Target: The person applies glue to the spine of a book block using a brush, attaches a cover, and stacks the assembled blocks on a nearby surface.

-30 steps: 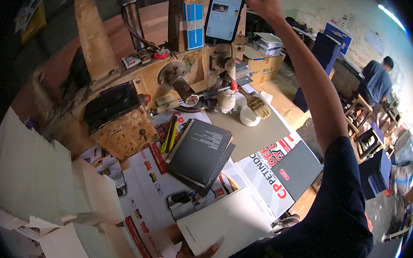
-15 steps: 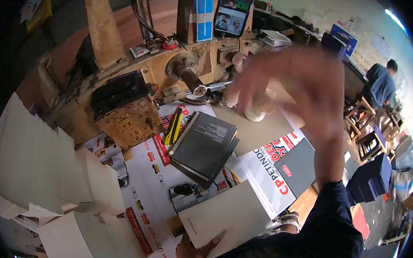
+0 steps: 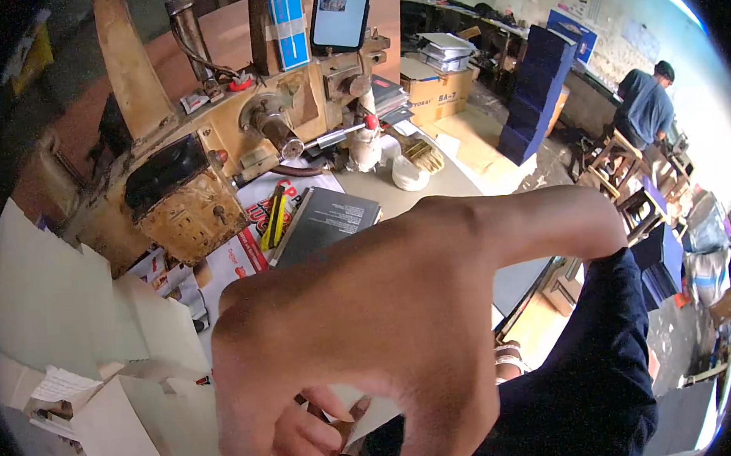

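My right hand (image 3: 363, 313) fills the near middle, raised close to the camera. Its fingers curl downward with the thumb apart, and nothing shows between them; the index fingertip runs past the lower edge. Through that gap, part of my left hand (image 3: 346, 428) appears lower down, its thumb lying on a pale cream booklet (image 3: 382, 409). Most of both is covered by my right hand. Beyond lie a dark-covered book (image 3: 327, 222) and a yellow-and-black cutter knife (image 3: 275, 217). A white pot (image 3: 410, 174) with a brush (image 3: 425, 156) stands farther right.
Tall stacks of cream paper blocks (image 3: 56, 292) line the left. A worn metal machine (image 3: 273, 120) spans the back, with a phone (image 3: 342, 13) propped above. Dark blue stacks (image 3: 534, 89), a cardboard box (image 3: 436, 92) and a seated person (image 3: 645, 102) are at right.
My right hand has come from beside the brush pot toward me, now over my left hand. The view has swung right. The phone screen shows a different picture.
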The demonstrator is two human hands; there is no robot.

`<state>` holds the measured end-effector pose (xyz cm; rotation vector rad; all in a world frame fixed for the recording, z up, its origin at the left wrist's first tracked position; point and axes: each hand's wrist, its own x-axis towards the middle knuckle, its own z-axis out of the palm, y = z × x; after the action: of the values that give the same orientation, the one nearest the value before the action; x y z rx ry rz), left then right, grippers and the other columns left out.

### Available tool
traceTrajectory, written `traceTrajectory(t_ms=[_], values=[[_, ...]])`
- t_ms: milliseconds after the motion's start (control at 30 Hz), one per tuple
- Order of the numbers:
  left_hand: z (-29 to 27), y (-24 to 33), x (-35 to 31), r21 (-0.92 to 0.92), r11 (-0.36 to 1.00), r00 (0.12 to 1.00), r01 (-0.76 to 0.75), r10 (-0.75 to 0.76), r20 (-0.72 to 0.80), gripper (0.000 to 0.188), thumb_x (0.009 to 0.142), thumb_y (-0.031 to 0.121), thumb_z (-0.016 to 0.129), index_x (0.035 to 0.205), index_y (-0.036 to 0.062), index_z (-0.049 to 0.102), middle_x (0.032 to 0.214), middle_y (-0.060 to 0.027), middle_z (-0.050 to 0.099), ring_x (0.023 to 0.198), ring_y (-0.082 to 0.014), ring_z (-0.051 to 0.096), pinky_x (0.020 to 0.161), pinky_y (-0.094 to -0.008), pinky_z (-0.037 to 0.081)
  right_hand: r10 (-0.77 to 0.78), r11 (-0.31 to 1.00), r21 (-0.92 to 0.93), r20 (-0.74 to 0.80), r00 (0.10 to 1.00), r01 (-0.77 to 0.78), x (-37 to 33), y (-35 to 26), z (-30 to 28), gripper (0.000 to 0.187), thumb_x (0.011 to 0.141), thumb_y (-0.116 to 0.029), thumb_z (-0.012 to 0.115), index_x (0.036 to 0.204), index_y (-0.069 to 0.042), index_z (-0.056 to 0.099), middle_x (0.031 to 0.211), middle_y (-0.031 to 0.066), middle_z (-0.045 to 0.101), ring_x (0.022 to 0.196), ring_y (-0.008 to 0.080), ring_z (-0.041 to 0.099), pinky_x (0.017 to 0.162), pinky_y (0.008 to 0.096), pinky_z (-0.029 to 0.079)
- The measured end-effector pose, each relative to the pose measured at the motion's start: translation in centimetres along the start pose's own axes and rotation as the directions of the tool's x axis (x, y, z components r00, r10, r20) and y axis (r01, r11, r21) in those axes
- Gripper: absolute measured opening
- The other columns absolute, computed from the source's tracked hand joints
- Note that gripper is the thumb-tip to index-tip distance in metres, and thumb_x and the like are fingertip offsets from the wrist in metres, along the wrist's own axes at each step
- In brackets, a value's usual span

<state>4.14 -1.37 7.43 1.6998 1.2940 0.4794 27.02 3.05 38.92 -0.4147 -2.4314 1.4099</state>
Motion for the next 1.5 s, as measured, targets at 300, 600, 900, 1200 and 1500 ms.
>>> traceTrajectory(t_ms=[300, 600, 900, 1200, 1500], values=[[1.5, -1.4, 0.7, 0.015, 0.998, 0.995, 0.065, -0.066, 0.07, 0.065, 0.074, 0.036, 0.086, 0.123, -0.0001, 0.063, 0.112, -0.0159, 0.072, 0.103, -0.0273, 0.069, 0.09, -0.038, 0.052, 0.144, 0.769, -0.618, -0.084, 0.986, -0.164, -0.2, 4.8, 0.7, 0.037, 0.086, -0.036, 0.071, 0.102, -0.003, 0.066, 0.104, 0.018, 0.067, 0.106, 0.0354, 0.063, 0.092, 0.0432, 0.051], [0.7, -1.4, 1.2, 0.034, 0.974, 0.956, 0.225, -0.227, 0.185, 0.098, 0.062, 0.063, 0.083, 0.131, 0.0001, 0.054, 0.118, -0.0193, 0.069, 0.108, -0.0328, 0.067, 0.094, -0.0423, 0.051, -0.29, -0.01, -0.741, -0.64, 0.711, -0.671, -13.7, 12.2, -14.5, 0.031, 0.083, -0.029, 0.073, 0.1, -0.003, 0.068, 0.108, 0.0161, 0.067, 0.107, 0.0356, 0.061, 0.093, 0.0445, 0.049], [0.5, -0.6, 0.8, -0.042, 0.969, 0.955, 0.245, -0.233, 0.181, 0.095, 0.062, 0.058, 0.086, 0.131, 0.0007, 0.054, 0.115, -0.0171, 0.07, 0.107, -0.0298, 0.068, 0.094, -0.0405, 0.051, -0.394, -0.388, -0.575, -0.603, 0.693, -0.721, -15.3, 13.0, -19.7, 0.041, 0.094, -0.043, 0.062, 0.111, -0.007, 0.053, 0.149, 0.0103, 0.044, 0.137, 0.0364, 0.034, 0.107, 0.058, 0.026], [0.6, -1.0, 0.9, -0.004, 0.974, 0.959, 0.228, -0.224, 0.177, 0.091, 0.063, 0.058, 0.086, 0.128, 0.001, 0.057, 0.116, -0.0167, 0.07, 0.108, -0.03, 0.068, 0.095, -0.0406, 0.051, -0.428, -0.404, -0.525, -0.615, 0.662, -0.749, -15.6, 13.9, -20.7, 0.046, 0.096, -0.049, 0.057, 0.112, -0.006, 0.053, 0.154, 0.0091, 0.037, 0.142, 0.0375, 0.03, 0.11, 0.0576, 0.025], [0.5, -1.0, 0.8, 0.022, 0.979, 0.962, 0.204, -0.205, 0.178, 0.082, 0.069, 0.055, 0.085, 0.126, 0.001, 0.06, 0.116, -0.0164, 0.07, 0.109, -0.03, 0.067, 0.095, -0.0398, 0.051, -0.378, -0.404, -0.601, -0.578, 0.723, -0.69, -16.6, 15.9, -20.6, 0.039, 0.095, -0.042, 0.06, 0.111, -0.007, 0.054, 0.143, 0.0112, 0.049, 0.14, 0.0367, 0.033, 0.108, 0.0582, 0.027]])
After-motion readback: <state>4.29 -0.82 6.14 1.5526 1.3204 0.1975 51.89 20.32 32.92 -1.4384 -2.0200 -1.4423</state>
